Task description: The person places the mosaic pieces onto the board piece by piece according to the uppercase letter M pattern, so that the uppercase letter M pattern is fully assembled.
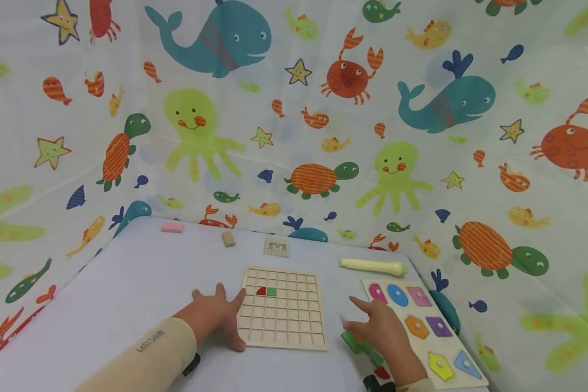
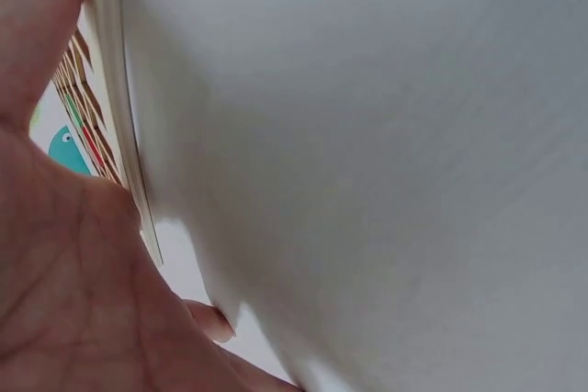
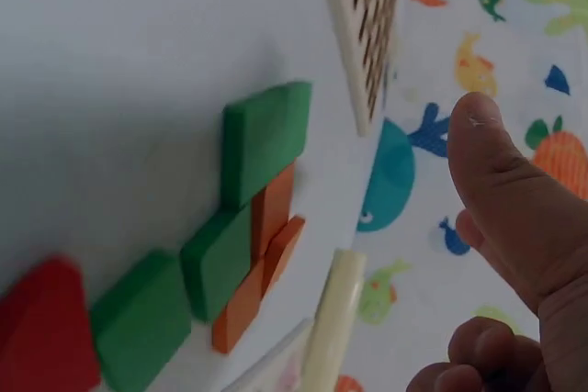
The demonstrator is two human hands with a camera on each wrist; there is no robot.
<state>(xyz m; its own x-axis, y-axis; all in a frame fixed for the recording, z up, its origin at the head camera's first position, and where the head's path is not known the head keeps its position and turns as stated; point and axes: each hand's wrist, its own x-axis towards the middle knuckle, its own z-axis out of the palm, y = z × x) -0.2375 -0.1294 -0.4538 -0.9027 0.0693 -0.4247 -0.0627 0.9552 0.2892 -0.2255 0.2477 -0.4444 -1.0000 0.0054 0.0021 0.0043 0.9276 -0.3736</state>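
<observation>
A square wooden grid board (image 1: 294, 324) lies on the white table. Near its upper left, a red piece with a curved edge (image 1: 262, 291) and a green square (image 1: 271, 292) sit side by side in its cells. My left hand (image 1: 218, 316) rests at the board's left edge with fingers spread and thumb at the lower corner. Above some loose blocks hovers my right hand (image 1: 383, 329), its thumb and index finger extended and nothing held. Beneath it, the right wrist view has green blocks (image 3: 266, 140), orange blocks (image 3: 241, 309) and a red block (image 3: 50, 328).
A shape puzzle board (image 1: 443, 332) with knobbed pieces lies at the right, and a pale yellow stick (image 1: 372, 265) lies beyond it. Along the back are a pink block (image 1: 172, 227), a tan block (image 1: 228, 239) and a small beige grid piece (image 1: 276, 247). Patterned cloth (image 1: 294, 136) hangs behind.
</observation>
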